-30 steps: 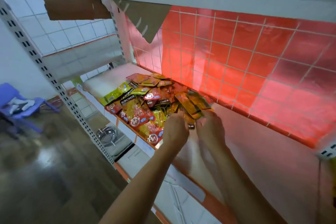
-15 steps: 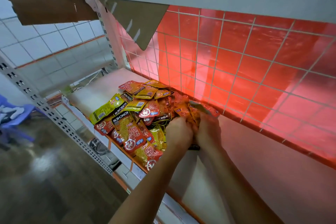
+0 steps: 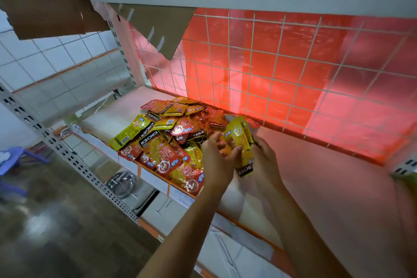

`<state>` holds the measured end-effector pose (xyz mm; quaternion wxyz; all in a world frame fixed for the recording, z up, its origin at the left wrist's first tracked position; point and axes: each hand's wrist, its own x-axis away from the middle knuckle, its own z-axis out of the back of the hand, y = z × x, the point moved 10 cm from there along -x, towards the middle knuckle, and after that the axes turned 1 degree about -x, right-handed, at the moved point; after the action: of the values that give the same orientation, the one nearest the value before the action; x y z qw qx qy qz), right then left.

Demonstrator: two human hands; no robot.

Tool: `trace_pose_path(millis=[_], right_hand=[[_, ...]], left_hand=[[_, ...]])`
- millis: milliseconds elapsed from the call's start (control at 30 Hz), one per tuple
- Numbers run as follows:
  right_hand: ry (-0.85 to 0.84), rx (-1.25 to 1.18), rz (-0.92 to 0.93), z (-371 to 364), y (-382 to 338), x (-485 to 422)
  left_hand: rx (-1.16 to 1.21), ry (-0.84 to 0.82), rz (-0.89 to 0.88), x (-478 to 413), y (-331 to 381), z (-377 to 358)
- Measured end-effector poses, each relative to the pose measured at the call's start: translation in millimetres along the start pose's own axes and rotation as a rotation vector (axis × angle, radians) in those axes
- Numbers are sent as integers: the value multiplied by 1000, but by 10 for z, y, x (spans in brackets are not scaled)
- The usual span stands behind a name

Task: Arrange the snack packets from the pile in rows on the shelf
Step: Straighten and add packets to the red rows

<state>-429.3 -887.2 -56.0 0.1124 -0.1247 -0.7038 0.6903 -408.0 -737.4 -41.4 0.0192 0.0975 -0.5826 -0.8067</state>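
Snack packets in red, orange and yellow lie heaped left of the frame's centre on the white shelf, overlapping at all angles. The heap runs from the shelf's front edge back to the wire grid. Several packets show a black band printed KONCHEW. To the right of the heap the shelf board is bare, and it is tinted pink by the red sheet behind the grid.

At the centre of the frame both hands hold a small bunch of yellow packets, lifted just above the right edge of the heap and standing roughly upright, with the black band at the bottom. The left hand grips the bunch from the left, with its thumb pressed on the front and its fingers curled. The right hand wraps round the bunch's right side from behind, with fingertips showing at the packets' edge. How many packets are in the bunch cannot be told.

A cardboard flap hangs from under the upper shelf at the upper left. A perforated metal post crosses the left side diagonally, in front of a tiled wall. A blue chair stands at the far left edge, and something shiny and metal sits on a lower level below the heap.
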Motion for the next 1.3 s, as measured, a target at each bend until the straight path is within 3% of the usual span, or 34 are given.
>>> trace_pose_path(millis=[133,400,633,767,1000,1300], right_hand=[[123,-81,66,352,-97,354],[302,2,35,1150,-40,909],[568,29,18,2028,-19,1209],[707,70,35,2617,-77,1365],[874,203,31,3522,-189,1411],[845,263,-41,3901,-178,1189]], left_hand=[[-16,-161,128,274,-90,-192],[87,-264,182,881,58,-523],[330,-497,239,1318,390,-1185],[285,-587,255,1460,464,-1657],[-100,-685,-25,1632,751,-2369],[-523,-737,-376,1681,1016,-2907]])
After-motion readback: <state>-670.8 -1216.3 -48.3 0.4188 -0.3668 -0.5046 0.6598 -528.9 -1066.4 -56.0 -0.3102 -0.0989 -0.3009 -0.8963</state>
